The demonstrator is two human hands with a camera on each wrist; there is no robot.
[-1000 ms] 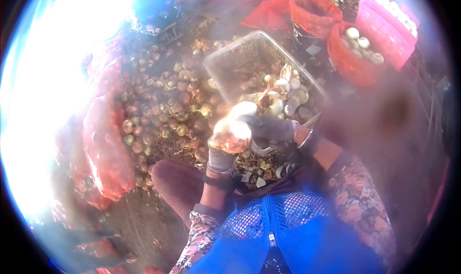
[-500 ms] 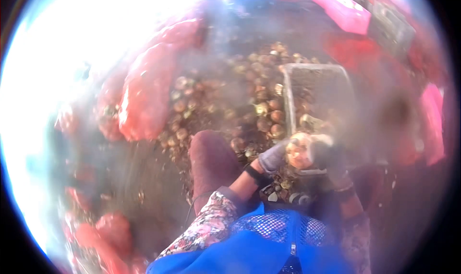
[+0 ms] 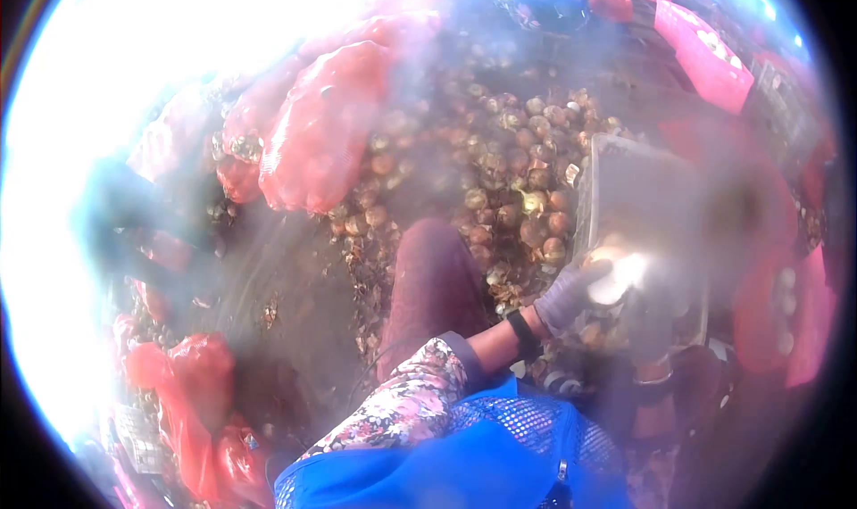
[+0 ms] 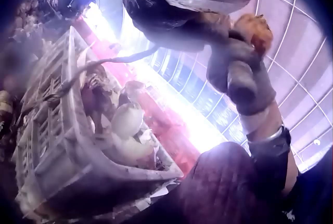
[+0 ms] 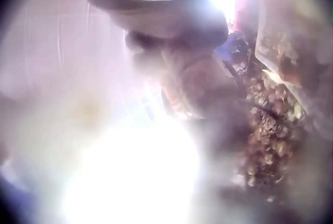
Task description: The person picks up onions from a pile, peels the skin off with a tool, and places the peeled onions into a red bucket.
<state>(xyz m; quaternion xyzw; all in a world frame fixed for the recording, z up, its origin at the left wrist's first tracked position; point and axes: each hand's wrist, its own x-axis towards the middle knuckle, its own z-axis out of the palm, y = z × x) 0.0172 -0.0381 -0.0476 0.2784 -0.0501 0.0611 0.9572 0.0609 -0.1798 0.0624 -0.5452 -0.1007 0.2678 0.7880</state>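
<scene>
You are holding one onion (image 3: 616, 275) between both gloved hands at the centre right of the head view, directly in front of your body. Your left hand (image 3: 568, 297) is gripping the onion from its left side, fingers curled round it. Your right hand (image 3: 650, 323) is clamping the same onion from the lower right; the left wrist view is showing its fingers wrapped over the brown skin. The onion is sitting just below the near rim of the wire crate (image 3: 656, 188), not touching it. Peeled onions (image 4: 127, 121) are lying inside the crate. A pile of unpeeled onions (image 3: 500, 174) is lying on the ground left of the crate. Red mesh sacks (image 3: 321, 134) are lying at the upper left. The right wrist view is showing mostly glare.
</scene>
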